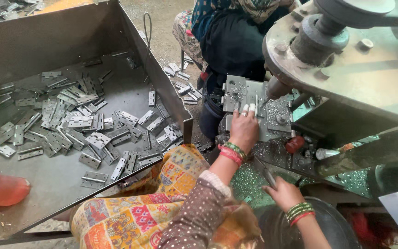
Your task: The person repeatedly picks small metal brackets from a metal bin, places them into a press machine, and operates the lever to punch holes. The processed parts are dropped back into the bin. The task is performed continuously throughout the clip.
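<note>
My left hand (244, 127) rests flat on a grey metal hinge (249, 99), pressing it onto the jig plate (277, 122) of a drilling machine, just left of the drill spindle (272, 87). Its fingertips are wrapped in white tape. My right hand (284, 191) is lower and nearer to me, closed around a dark lever handle (269, 177). Both wrists carry red and green bangles. Shiny metal shavings (249, 177) cover the surface between my two hands.
A large sheet-metal bin (162, 87) to the left holds several loose grey hinges (70, 124). A red object (1, 189) lies at its near left. Another person in dark clothes (231, 41) sits opposite. The machine's heavy head (346, 60) overhangs the right side.
</note>
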